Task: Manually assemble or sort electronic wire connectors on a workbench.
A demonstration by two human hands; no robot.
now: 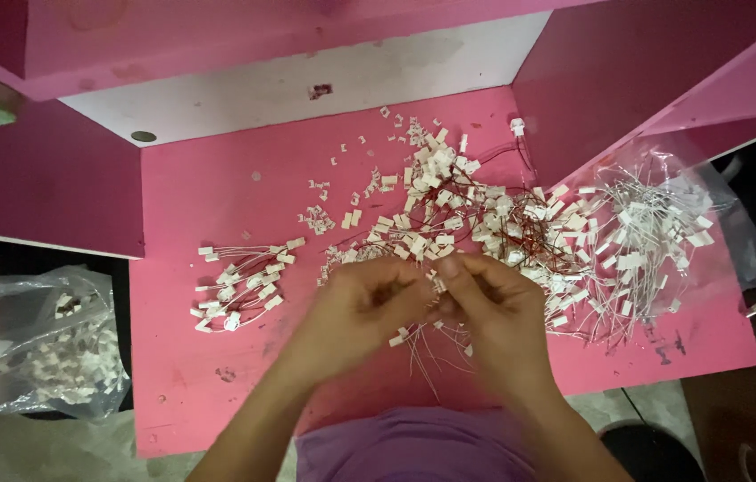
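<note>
A small white connector with thin wires is sitting between the fingertips of both hands, just above the near middle of the pink worktop. The left hand and right hand are meeting there, fingers pinching around the piece; more wires are trailing down beneath them, with another connector hanging at their ends.

Behind the hands, a big heap of white connectors on red wires is spreading across the worktop. To the right, a clear bag is holding white-wired ones. To the left, a smaller bundle is lying apart, and loose white bits are scattering toward the back.

Pink panels are walling the worktop, with a white board behind. Another bag of connectors is lying left, below the worktop edge.
</note>
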